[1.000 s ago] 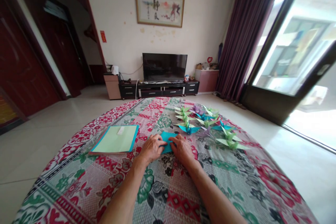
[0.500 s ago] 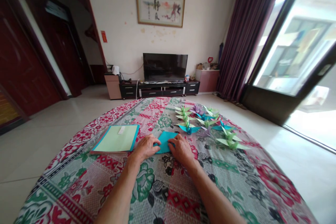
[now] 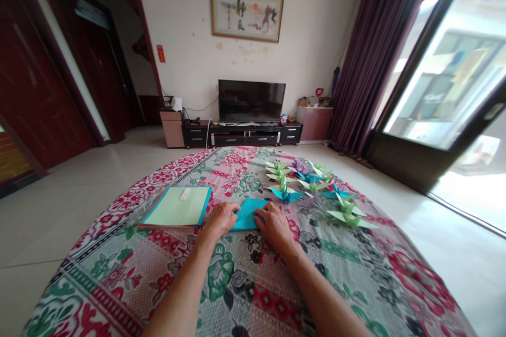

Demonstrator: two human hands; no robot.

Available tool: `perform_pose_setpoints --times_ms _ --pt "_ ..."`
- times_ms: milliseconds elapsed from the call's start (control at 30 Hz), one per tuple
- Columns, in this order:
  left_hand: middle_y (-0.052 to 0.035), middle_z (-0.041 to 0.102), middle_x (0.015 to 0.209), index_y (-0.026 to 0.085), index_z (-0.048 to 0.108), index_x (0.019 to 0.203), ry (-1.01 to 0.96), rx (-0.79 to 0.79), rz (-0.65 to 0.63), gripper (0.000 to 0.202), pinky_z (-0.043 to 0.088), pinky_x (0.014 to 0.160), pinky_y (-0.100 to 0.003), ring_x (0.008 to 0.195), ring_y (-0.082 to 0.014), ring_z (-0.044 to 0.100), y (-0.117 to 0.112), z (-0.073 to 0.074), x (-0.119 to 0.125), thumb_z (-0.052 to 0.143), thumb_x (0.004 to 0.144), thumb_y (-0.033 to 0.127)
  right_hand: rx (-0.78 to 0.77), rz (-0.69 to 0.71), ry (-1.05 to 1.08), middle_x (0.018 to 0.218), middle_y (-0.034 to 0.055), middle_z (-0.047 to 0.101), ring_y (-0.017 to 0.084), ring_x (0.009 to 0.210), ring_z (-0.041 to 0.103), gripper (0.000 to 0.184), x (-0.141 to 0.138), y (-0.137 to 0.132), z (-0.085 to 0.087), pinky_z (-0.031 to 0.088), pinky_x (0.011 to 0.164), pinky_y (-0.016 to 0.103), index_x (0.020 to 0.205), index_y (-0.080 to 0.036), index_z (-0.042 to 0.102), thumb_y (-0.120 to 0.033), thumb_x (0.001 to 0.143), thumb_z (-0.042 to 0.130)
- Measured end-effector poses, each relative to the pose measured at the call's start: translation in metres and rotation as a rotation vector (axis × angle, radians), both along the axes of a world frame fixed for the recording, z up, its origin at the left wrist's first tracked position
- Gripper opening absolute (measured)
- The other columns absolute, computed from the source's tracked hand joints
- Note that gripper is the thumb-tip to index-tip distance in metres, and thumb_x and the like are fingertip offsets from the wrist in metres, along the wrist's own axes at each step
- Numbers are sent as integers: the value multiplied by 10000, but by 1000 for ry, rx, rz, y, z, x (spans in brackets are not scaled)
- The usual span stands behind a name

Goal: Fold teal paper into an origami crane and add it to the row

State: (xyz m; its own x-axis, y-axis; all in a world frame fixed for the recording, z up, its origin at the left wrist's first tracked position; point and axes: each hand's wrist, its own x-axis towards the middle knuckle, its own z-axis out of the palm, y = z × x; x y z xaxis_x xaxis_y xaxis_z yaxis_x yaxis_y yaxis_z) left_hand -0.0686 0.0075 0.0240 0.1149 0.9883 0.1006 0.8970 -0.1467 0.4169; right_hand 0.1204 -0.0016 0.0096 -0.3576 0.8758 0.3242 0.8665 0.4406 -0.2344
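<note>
A folded sheet of blue origami paper (image 3: 245, 216) lies on the patterned tablecloth between my hands. At its left edge, my left hand (image 3: 223, 218) has its fingers curled, thumb and fingertips closed on the paper's side. Over the right edge, my right hand (image 3: 275, 224) has bent fingers that press and grip the sheet. The undersides of both hands are hidden. Left of them sits a stack of square paper (image 3: 174, 210), pale green on top of blue, with a small whitish slip (image 3: 185, 194) on it.
Several folded paper cranes (image 3: 285, 195) in green, blue and purple stand in rows at the right rear of the round table. The floral tablecloth (image 3: 166, 284) covers it. Beyond are a television (image 3: 251, 101) on a low black cabinet (image 3: 247, 135) and a glass door on the right.
The view has shifted slightly, so the scene sits a little further right. My left fingers have drawn back slightly at the paper's left edge; my right hand stays nearly in place.
</note>
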Motion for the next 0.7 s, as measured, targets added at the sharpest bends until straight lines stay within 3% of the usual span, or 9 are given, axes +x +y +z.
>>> perform_pose_setpoints --times_ms 167,333,467,567,700 --pt "-6 702 732 240 676 1018 -8 -48 -18 391 454 696 -225 721 -155 631 -6 9 0 538 663 149 -6 123 -31 928 38 530 146 857 506 220 4 10 5 348 766 242 1018 -270 646 -313 876 484" --pt "-25 706 779 232 699 960 14 -74 -38 338 462 724 -241 756 -167 632 -11 12 3 543 669 157 37 255 -72 917 40 527 147 847 486 228 10 23 4 342 761 253 1009 -259 658 -298 885 470" --pt "-49 685 853 221 721 844 18 119 -96 223 450 807 -280 839 -178 610 -8 3 7 520 749 197 64 277 -54 927 42 522 145 852 480 241 12 26 1 343 769 260 1026 -253 652 -304 893 458" --pt "-50 660 973 210 717 873 -76 248 -206 211 416 896 -289 947 -174 569 -3 -7 11 522 793 222 59 263 -24 925 40 524 144 864 484 237 12 23 0 346 778 257 1024 -249 651 -289 892 458" --pt "-32 639 1032 243 720 900 -49 205 -356 208 410 913 -313 959 -179 549 2 -16 12 538 800 248 46 215 27 920 37 534 150 885 497 218 9 20 -2 354 800 261 1007 -253 653 -290 878 482"
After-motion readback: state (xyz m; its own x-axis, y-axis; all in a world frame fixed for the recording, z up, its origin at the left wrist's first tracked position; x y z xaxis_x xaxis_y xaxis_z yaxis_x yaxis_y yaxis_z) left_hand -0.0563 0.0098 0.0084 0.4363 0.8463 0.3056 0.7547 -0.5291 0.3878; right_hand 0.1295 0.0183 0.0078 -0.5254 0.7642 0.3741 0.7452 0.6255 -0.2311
